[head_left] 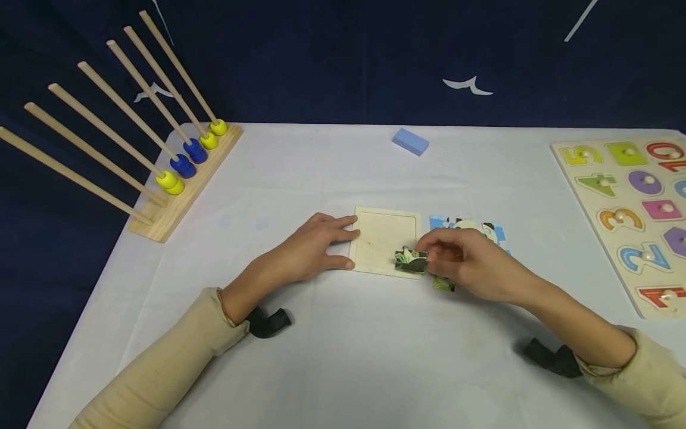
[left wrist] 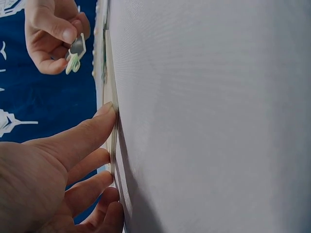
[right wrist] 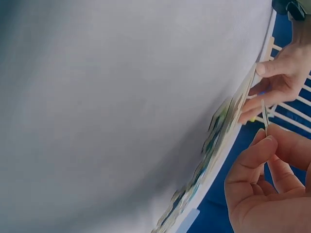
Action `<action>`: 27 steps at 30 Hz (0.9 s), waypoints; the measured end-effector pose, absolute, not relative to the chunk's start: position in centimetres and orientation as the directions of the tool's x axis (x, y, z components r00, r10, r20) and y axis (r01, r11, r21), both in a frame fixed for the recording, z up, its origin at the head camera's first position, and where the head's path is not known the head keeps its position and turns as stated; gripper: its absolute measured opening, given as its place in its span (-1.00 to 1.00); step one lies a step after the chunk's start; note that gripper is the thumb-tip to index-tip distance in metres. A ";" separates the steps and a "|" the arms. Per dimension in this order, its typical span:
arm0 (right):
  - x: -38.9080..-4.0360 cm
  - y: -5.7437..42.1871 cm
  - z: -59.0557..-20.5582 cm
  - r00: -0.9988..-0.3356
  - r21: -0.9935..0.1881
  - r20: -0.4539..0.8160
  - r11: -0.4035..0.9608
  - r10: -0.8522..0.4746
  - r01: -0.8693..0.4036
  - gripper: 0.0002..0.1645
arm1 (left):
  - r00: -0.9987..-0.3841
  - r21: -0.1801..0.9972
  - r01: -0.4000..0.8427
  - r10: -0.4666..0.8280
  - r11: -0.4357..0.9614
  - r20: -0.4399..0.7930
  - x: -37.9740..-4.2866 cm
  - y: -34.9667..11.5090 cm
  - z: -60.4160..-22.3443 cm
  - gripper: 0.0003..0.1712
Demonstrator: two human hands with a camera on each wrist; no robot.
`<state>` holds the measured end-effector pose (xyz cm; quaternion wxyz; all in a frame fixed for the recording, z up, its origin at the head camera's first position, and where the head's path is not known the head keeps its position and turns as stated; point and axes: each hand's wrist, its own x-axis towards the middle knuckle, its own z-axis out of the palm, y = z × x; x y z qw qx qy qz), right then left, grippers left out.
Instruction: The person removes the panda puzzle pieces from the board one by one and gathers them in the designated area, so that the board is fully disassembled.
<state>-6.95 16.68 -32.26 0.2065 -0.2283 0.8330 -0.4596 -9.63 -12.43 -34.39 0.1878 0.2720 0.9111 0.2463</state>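
My left hand (head_left: pixel 313 247) lies at the left side of a shallow wooden puzzle tray (head_left: pixel 377 238), its spread thumb and fingers touching the tray's edge. Between the thumb and fingers of my right hand (head_left: pixel 477 262) is a jigsaw piece (head_left: pixel 410 262), green, white and black, pinched by its right end. The head view has this piece over the tray's lower right corner; in the left wrist view the same jigsaw piece (left wrist: pixel 76 51) is raised above the tray. More jigsaw pieces (head_left: pixel 439 221), with blue and a panda picture, lie right of the tray, partly hidden beneath my right hand.
At the far left stands a wooden peg rack (head_left: pixel 177 208) with tall rods and yellow and blue beads. A blue block (head_left: pixel 410 142) sits near the back edge. On the right lies a number puzzle board (head_left: pixel 605 202) with knobbed pieces. White cloth (head_left: pixel 348 357) covers the table.
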 end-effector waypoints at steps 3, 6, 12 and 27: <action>-6.8 17.6 -32.3 -0.815 -0.858 -0.124 0.474 -0.567 -0.199 -0.75 | -0.784 0.549 0.394 0.581 0.737 -0.217 -9.6 -12.3 -34.4 -0.30; -6.6 18.5 -32.3 -0.820 -0.847 -0.119 0.488 -0.560 -0.211 -0.75 | -0.787 0.546 0.391 0.576 0.741 -0.218 -9.6 -12.3 -34.4 -0.30; -6.1 20.5 -32.7 -0.822 -0.830 -0.108 0.506 -0.559 -0.234 -0.74 | -0.788 0.545 0.390 0.575 0.742 -0.220 -9.6 -12.2 -34.3 -0.30; -5.5 24.1 -33.7 -0.811 -0.765 -0.142 0.583 -0.568 -0.274 -0.72 | -0.788 0.540 0.396 0.577 0.743 -0.217 -9.6 -12.3 -34.3 -0.30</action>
